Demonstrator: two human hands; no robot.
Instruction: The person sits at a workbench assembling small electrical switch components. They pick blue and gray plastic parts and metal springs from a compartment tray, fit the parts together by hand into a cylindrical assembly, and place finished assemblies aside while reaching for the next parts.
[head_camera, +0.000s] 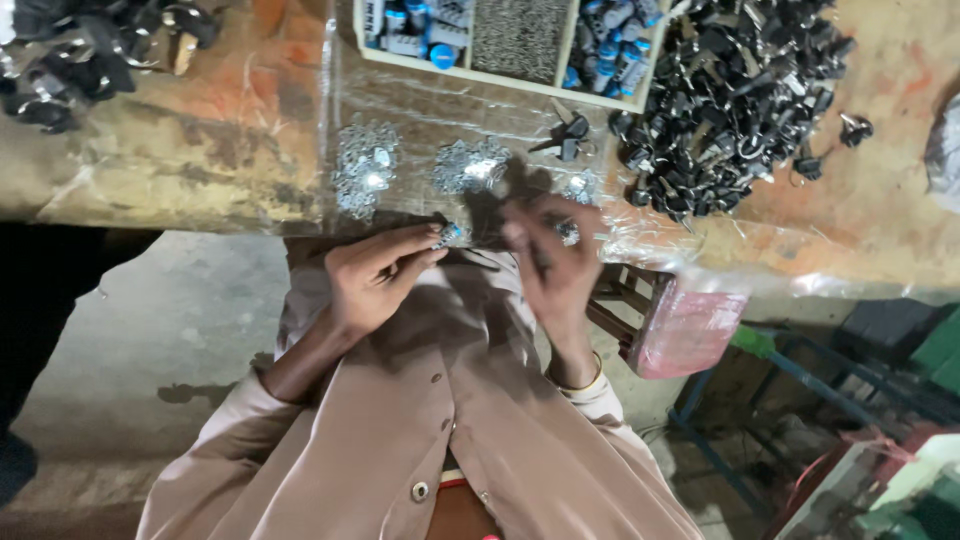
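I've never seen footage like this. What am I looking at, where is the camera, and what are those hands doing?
The single picture comes from a camera worn on a person's head, looking down at their own bare hands. The left hand pinches a small silvery metal piece; the right hand is blurred, so its grip is unclear. Ahead, a plastic-covered worktable bears heaps of small shiny metal parts, a large pile of black-headed keys and a wooden compartment tray.
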